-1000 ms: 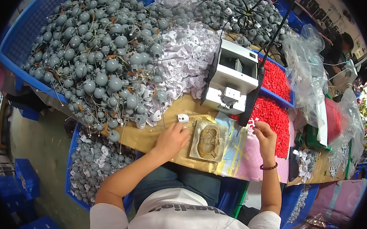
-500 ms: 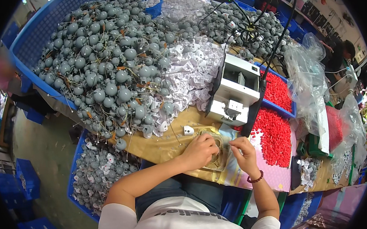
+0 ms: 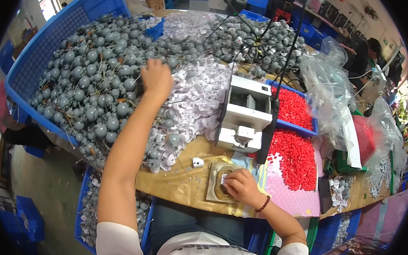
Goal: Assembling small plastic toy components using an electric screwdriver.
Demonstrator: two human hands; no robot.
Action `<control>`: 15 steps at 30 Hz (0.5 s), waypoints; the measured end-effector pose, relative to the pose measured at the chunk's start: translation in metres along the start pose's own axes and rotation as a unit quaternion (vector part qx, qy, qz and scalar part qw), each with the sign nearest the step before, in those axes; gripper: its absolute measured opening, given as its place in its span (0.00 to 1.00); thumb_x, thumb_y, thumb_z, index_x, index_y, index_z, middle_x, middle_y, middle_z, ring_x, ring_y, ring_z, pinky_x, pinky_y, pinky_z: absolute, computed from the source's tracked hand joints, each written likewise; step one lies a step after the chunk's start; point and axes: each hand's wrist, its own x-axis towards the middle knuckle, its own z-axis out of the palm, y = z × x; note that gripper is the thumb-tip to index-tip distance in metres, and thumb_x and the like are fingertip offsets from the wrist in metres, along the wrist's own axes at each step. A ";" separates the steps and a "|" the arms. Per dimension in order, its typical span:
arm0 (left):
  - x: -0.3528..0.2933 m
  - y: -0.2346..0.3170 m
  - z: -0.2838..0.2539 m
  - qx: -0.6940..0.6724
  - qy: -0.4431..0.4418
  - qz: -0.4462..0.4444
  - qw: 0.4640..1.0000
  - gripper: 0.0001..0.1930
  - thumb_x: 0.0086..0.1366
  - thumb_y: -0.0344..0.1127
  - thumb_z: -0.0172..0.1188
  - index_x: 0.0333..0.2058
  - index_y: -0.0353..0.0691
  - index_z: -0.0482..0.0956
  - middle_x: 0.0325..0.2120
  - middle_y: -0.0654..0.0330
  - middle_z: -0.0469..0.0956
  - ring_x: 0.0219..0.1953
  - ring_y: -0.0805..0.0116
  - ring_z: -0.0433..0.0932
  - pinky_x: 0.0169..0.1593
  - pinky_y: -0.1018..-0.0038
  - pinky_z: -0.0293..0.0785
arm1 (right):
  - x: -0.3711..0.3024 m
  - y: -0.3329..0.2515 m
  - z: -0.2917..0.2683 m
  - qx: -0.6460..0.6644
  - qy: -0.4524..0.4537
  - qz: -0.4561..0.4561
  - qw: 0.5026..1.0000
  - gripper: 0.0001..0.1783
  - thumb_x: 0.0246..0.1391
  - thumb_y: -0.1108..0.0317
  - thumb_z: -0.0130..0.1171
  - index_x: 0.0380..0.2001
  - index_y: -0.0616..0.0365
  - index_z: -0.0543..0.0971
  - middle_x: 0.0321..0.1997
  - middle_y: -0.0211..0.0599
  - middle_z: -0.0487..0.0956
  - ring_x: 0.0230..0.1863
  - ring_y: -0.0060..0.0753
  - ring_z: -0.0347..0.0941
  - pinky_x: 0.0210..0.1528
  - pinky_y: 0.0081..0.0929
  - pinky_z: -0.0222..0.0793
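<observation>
While the left hand (image 3: 157,81) is stretched out to the right edge of the heap of grey ball-shaped parts (image 3: 99,87) in the upper left of the head view, the right hand (image 3: 241,186) rests low, right of centre, over a square mould-like block (image 3: 213,185). The left fingers look bunched together, but their tips are hidden, so whether they pinch a part cannot be told. The right fingers are curled close together beside a small white piece (image 3: 224,178) at the block's hollow; whether they grip it or only steady it is unclear. The hollow probably serves to seat a part. The blue basket (image 3: 89,13) seems tipped toward the table, likely so that its parts spill within reach. White plastic pieces (image 3: 197,95) lie between that heap and the white machine (image 3: 245,108); red parts (image 3: 292,162) cover the pink sheet (image 3: 283,200) at right, presumably handy for the right hand.
</observation>
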 end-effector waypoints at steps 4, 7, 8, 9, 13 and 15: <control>0.013 -0.009 0.013 -0.061 -0.091 -0.017 0.994 0.11 0.62 0.40 0.59 0.36 0.44 0.87 0.45 0.55 0.83 0.55 0.52 0.73 0.52 0.52 0.70 | -0.003 -0.002 -0.004 -0.017 -0.011 0.023 1.000 0.13 0.44 0.72 0.72 0.35 0.56 0.81 0.41 0.34 0.80 0.45 0.41 0.76 0.45 0.35 0.73; 0.025 -0.022 -0.005 -0.282 -0.092 -0.101 0.950 0.13 0.67 0.41 0.55 0.38 0.43 0.86 0.37 0.51 0.85 0.46 0.47 0.80 0.49 0.51 0.75 | -0.006 -0.002 -0.006 -0.013 -0.019 0.036 0.999 0.16 0.45 0.71 0.73 0.39 0.56 0.81 0.43 0.35 0.80 0.46 0.43 0.76 0.48 0.36 0.73; 0.031 -0.028 -0.011 -0.389 -0.054 -0.108 0.913 0.15 0.68 0.44 0.56 0.39 0.40 0.84 0.31 0.53 0.85 0.37 0.53 0.83 0.42 0.58 0.76 | -0.007 0.000 -0.004 -0.005 -0.023 0.039 0.999 0.17 0.46 0.70 0.73 0.41 0.56 0.81 0.43 0.37 0.80 0.47 0.44 0.76 0.49 0.38 0.73; 0.036 -0.030 -0.017 -0.446 -0.044 -0.124 0.885 0.15 0.69 0.44 0.56 0.39 0.39 0.84 0.28 0.55 0.83 0.33 0.58 0.81 0.39 0.62 0.75 | -0.008 -0.002 -0.006 0.011 -0.031 0.051 0.998 0.19 0.47 0.70 0.73 0.44 0.57 0.80 0.45 0.39 0.79 0.48 0.46 0.76 0.50 0.38 0.73; 0.038 -0.004 -0.095 -0.602 -0.021 -0.127 0.788 0.15 0.75 0.42 0.53 0.40 0.36 0.82 0.20 0.66 0.76 0.22 0.79 0.69 0.27 0.75 0.63 | 0.024 -0.002 -0.046 0.049 0.030 0.090 0.994 0.26 0.52 0.71 0.69 0.54 0.59 0.73 0.49 0.42 0.78 0.49 0.45 0.76 0.52 0.37 0.73; 0.021 0.008 -0.122 -0.634 -0.058 -0.096 0.765 0.13 0.75 0.41 0.53 0.37 0.37 0.81 0.20 0.68 0.75 0.21 0.81 0.67 0.26 0.77 0.61 | 0.071 -0.003 -0.084 0.046 0.160 0.043 0.985 0.29 0.55 0.74 0.65 0.59 0.60 0.69 0.50 0.42 0.78 0.48 0.40 0.76 0.53 0.35 0.73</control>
